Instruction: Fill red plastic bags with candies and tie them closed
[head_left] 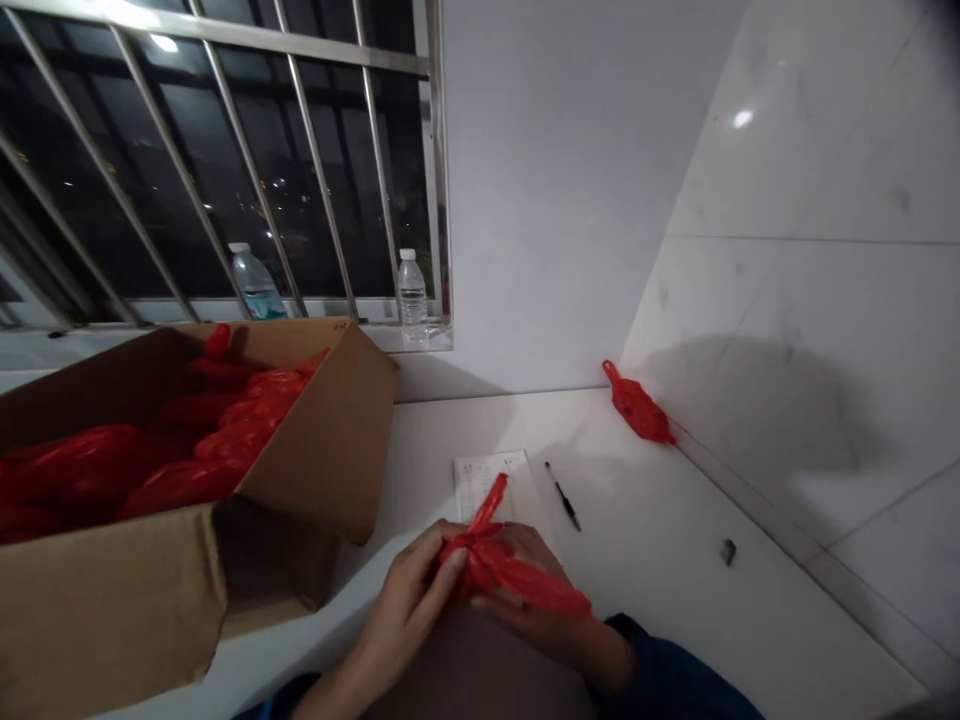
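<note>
A red plastic bag (517, 575) is between my two hands at the front edge of the white table, its gathered neck pointing up and away from me. My left hand (416, 580) pinches the bag near its gathered part with thumb and fingers. Around the bag's right side, my right hand (529, 610) is closed, partly covered by the red plastic. What the bag contains is hidden. Just beyond the hands lies a sheet of paper with writing (480, 478), and a black pen (564, 498) rests to its right.
A cardboard box (322, 430) holding several red plastic bags (247, 410) stands at the left. Another red bag (641, 410) lies against the tiled wall. A small dark object (727, 551) sits at right. Two plastic bottles (256, 285) (412, 295) stand by the barred window.
</note>
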